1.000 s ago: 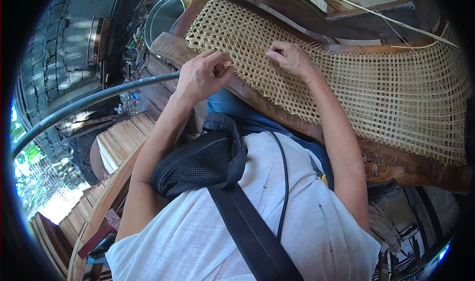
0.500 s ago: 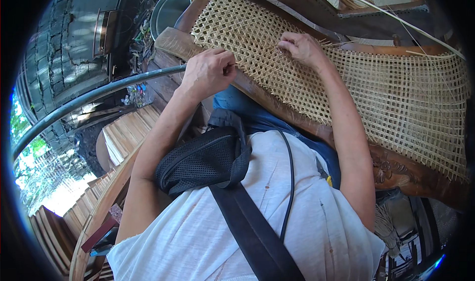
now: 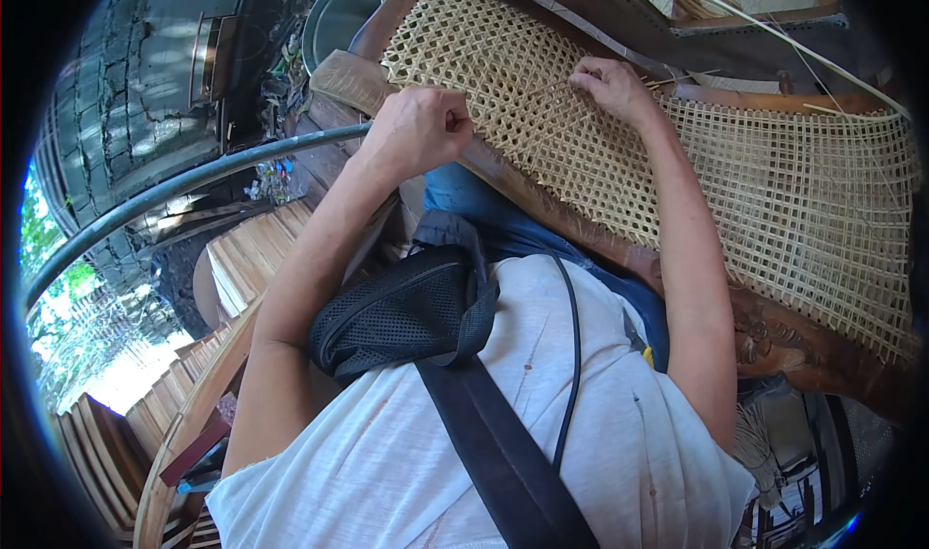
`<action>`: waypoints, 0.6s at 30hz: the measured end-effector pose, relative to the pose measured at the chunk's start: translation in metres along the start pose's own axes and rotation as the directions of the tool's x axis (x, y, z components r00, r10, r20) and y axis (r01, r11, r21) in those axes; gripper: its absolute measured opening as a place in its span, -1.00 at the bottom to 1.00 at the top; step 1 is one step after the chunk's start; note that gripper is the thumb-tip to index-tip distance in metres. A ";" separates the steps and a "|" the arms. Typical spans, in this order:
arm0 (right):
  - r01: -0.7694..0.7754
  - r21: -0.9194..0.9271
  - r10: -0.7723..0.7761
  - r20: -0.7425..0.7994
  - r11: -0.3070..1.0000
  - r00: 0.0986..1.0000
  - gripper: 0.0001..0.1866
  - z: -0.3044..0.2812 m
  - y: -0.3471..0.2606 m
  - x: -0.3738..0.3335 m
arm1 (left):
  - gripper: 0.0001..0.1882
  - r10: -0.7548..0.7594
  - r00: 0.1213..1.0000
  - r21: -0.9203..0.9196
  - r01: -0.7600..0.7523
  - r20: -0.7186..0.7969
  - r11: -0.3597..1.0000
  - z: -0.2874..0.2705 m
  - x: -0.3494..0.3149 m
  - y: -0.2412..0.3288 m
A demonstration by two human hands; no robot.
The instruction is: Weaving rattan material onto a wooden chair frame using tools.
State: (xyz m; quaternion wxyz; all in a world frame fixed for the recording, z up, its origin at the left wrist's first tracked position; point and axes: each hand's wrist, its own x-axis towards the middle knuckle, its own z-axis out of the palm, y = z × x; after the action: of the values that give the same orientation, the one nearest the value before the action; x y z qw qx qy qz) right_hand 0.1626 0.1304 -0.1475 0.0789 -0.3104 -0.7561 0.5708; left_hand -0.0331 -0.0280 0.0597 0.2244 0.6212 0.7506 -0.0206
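Observation:
A woven cane panel stretches across a carved wooden furniture frame. Its left part shows a tight pattern with diagonal strands; the right part is an open square grid with loose ends. My right hand pinches a thin cane strand just above the weave, near the far rail. At the near left edge of the panel, my left hand is curled closed by the wooden rail. Whatever its fingers hold, if anything, is hidden.
A curved metal pipe runs in from the left toward my left wrist. A bucket stands beyond the frame's left end. Stacked wooden pieces lie at left. Long loose cane strands cross the upper right.
My right hand has moved to the right, drawing away from the middle of the weave with the strand. My left hand stays closed near the panel's edge; the view has shifted slightly.

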 end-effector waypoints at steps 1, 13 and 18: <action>-0.003 0.012 0.003 0.006 1.000 1.000 -0.70 -0.001 0.001 0.000 | -0.88 0.000 1.000 0.001 0.000 0.000 1.000 0.000 0.002 0.002; -0.043 -0.014 0.042 -0.037 0.999 0.998 -0.72 -0.003 0.009 0.006 | -0.87 -0.055 0.996 0.033 0.053 0.064 0.998 -0.003 0.020 -0.009; -0.010 -0.016 0.009 -0.045 1.000 0.999 -0.73 -0.002 0.015 0.009 | -0.85 -0.064 0.993 0.035 0.061 0.098 0.998 -0.002 0.023 -0.010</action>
State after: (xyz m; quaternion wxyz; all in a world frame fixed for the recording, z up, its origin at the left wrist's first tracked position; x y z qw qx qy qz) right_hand 0.1616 0.1392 -0.1628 0.0905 -0.3274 -0.7571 0.5581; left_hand -0.0461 -0.0086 0.0508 0.2508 0.5991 0.7571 -0.0702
